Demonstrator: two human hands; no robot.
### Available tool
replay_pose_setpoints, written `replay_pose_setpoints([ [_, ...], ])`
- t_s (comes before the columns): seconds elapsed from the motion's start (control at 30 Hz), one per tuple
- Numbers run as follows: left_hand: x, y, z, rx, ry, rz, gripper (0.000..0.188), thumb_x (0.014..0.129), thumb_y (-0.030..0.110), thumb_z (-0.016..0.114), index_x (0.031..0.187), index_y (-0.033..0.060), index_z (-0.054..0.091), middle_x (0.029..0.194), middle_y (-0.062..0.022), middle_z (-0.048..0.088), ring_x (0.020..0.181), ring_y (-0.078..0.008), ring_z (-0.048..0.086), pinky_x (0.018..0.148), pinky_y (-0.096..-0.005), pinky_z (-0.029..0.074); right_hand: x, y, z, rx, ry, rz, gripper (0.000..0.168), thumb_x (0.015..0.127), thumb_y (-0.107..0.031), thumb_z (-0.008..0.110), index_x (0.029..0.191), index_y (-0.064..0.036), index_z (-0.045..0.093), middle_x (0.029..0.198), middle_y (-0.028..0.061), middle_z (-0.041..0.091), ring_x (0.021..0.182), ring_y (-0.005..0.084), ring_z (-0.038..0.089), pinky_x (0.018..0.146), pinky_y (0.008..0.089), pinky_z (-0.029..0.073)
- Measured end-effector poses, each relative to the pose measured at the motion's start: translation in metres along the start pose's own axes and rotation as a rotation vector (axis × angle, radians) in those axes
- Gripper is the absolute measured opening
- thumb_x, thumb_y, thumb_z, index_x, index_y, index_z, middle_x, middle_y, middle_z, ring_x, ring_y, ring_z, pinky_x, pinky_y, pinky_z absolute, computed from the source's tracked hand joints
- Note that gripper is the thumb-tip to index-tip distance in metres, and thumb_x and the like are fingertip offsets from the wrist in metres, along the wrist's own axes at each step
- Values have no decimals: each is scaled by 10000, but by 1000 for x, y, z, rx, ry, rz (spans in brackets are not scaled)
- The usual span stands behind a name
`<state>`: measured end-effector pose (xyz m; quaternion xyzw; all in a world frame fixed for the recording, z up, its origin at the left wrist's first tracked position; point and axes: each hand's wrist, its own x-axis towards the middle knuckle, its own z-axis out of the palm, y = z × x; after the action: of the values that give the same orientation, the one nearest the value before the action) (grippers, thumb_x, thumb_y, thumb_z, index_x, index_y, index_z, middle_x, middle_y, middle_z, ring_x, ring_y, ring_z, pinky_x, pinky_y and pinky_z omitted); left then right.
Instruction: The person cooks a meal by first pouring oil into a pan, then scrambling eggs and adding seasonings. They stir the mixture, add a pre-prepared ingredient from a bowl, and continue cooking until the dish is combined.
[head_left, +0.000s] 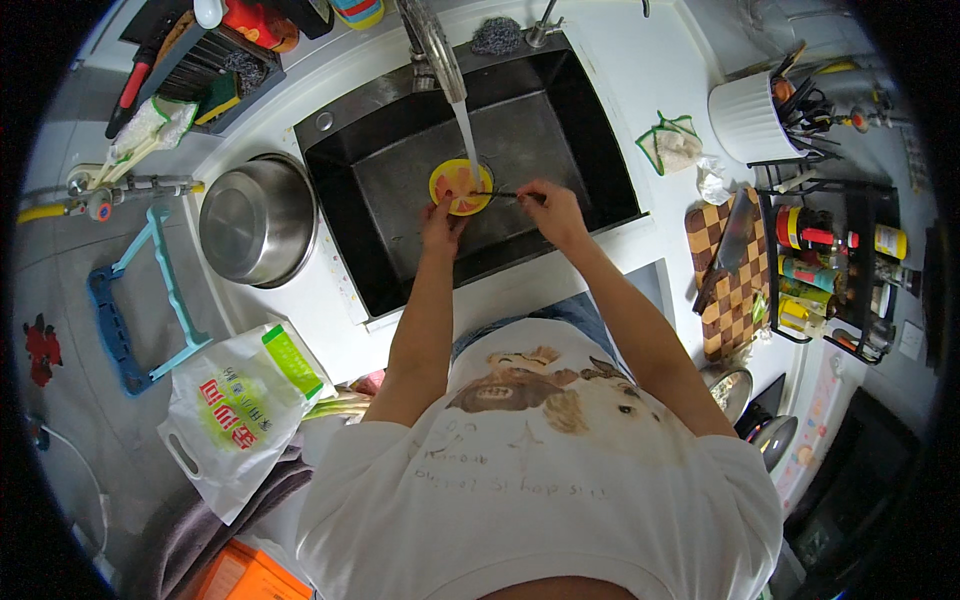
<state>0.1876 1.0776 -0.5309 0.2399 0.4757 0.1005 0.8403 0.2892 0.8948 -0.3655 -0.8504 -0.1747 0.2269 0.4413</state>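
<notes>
My left hand (444, 229) grips the near rim of a small yellow bowl (436, 180) with an orange, citrus-like pattern inside. Water runs from the metal faucet (450, 79) in a stream (466, 135) that falls into the bowl's right side. Between the fingers of my right hand (556, 214) is a thin dark-handled utensil (505, 195). Its tip reaches over the bowl, and its exact kind is too small to tell. Both hands are above the black sink (517, 142), the bowl over its middle.
An upturned stainless-steel pot (259, 221) stands left of the sink. On the right counter, a cleaver (729, 251) lies on a checkered wooden cutting board (705, 315). A cloth (671, 146), a white utensil holder (739, 116) and a spice rack (862, 285) are nearby. Steel wool (496, 36) sits behind the sink.
</notes>
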Motion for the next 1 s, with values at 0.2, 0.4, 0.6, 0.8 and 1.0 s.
replay_pose_setpoints([
  [0.2,-14,4,17,41,48,-12,399,863,170,751,1122,50,472,1111,-139,622,1029,-325,649,813,-453,604,6,7,2,17,75,10,161,870,-66,646,1018,-24,695,894,155,709,776,265,684,709,347,530],
  [0.4,-1,-8,10,153,90,-20,498,837,177,770,1203,65,451,1143,-144,585,997,-305,633,807,-446,587,6,20,4,38,7,42,190,872,-85,650,1047,-23,693,931,158,714,791,279,691,723,361,535],
  [0.6,-21,23,35,928,321,269,597,766,189,807,1215,56,436,1147,-173,575,976,-318,636,761,-421,571,-3,27,-22,-78,77,51,168,873,-74,645,1030,-25,679,961,169,698,847,305,685,744,382,532],
  [0.8,-40,36,41,1776,453,692,665,683,199,851,1193,34,458,1121,-226,597,982,-389,632,765,-453,560,-13,33,-18,-114,69,-23,159,873,-67,642,1024,-42,685,956,167,695,823,309,676,723,398,526],
  [1.0,7,-1,23,317,376,-57,588,808,137,771,1259,31,409,1165,-185,593,1084,-370,605,917,-553,509,1,26,-7,12,23,149,175,860,-83,651,1026,-50,698,966,156,698,853,308,677,753,379,533],
])
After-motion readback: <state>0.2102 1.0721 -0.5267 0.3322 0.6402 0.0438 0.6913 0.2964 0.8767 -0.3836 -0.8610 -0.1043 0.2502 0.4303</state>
